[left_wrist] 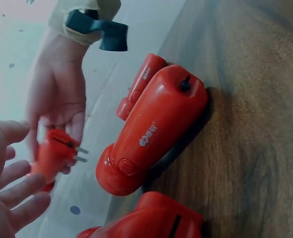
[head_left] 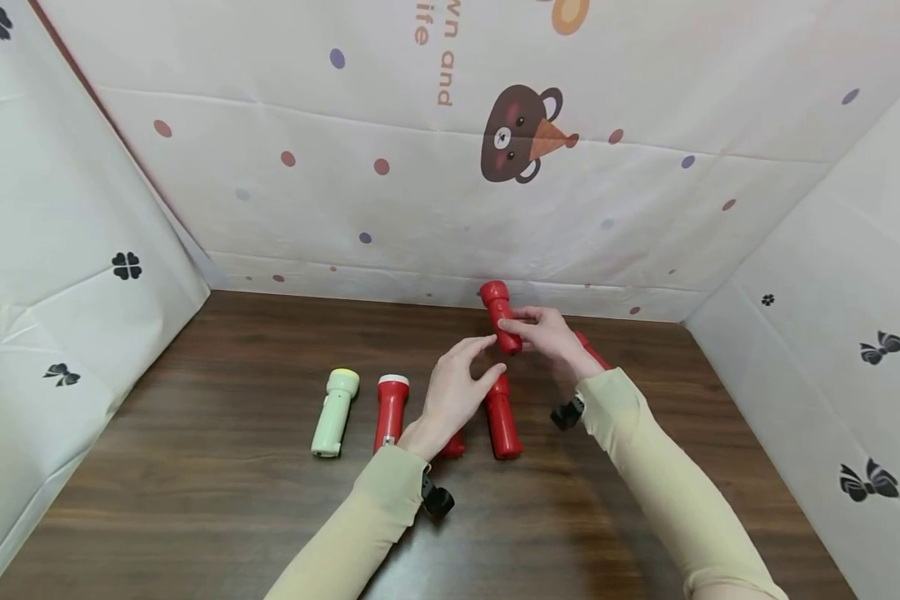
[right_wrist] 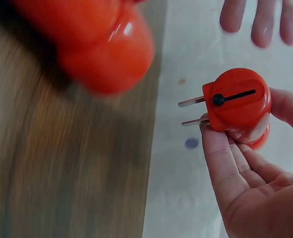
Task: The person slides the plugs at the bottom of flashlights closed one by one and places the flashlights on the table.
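Note:
My right hand (head_left: 547, 337) grips a red flashlight (head_left: 495, 300) above the table's back edge. In the right wrist view two metal plug prongs stick out of the end of this held flashlight (right_wrist: 240, 99), beside a black slider. My left hand (head_left: 453, 387) has its fingers spread and holds nothing; in the left wrist view it is close to the held flashlight (left_wrist: 54, 153) but apart from it. Below the hands lies another red flashlight (head_left: 503, 425). Part of a red flashlight (head_left: 452, 446) shows under my left wrist, mostly hidden.
On the left lie a pale green flashlight (head_left: 335, 414) and a red one with a white rim (head_left: 392, 408). A smaller red flashlight (head_left: 592, 350) is partly behind my right hand. Patterned white sheets (head_left: 420, 208) wall the wooden table (head_left: 217, 433) at back and sides.

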{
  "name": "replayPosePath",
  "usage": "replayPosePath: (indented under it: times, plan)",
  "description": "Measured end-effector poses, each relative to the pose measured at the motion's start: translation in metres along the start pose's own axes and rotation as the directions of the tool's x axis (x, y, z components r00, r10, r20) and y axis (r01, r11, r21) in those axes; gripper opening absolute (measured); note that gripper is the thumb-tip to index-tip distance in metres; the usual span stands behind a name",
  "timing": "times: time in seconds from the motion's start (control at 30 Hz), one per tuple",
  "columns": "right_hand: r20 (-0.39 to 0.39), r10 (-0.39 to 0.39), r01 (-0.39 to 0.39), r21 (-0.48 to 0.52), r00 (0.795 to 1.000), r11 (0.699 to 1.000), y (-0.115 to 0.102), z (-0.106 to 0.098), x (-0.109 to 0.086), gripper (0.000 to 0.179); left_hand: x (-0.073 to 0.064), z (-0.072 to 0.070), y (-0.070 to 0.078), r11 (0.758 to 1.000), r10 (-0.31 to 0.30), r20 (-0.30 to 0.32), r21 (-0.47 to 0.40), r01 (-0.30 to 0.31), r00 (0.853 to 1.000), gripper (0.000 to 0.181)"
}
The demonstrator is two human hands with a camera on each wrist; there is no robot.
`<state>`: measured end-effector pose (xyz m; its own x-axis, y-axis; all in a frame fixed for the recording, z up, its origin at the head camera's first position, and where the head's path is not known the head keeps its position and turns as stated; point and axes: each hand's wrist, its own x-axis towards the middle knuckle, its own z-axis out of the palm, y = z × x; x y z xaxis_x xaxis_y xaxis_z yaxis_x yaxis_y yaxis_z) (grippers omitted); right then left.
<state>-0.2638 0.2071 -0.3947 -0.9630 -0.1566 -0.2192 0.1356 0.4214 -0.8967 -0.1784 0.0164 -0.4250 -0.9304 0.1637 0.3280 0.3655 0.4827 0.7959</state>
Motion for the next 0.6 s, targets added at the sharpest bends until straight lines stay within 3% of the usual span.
replayPosePath:
  times: [0.2, 0.4, 0.6]
  plan:
    - [0.02, 0.011, -0.014, 0.152, 1.0, 0.988, -0.008, 0.005, -0.016, 0.056, -0.004, 0.002, 0.002, 0.996, 0.084, -0.095, 0.021, -0.083, 0.992, 0.047]
    - [0.01, 0.028, -0.03, 0.22, 1.0, 0.975, -0.016, 0.007, -0.03, 0.06, -0.008, -0.001, 0.004, 0.977, 0.214, -0.184, 0.059, -0.206, 0.959, 0.049]
    - [0.008, 0.008, -0.011, 0.388, 1.0, 0.921, -0.023, 0.01, -0.048, 0.059, -0.013, -0.011, 0.009, 0.954, 0.298, -0.187, 0.083, -0.288, 0.936, 0.052]
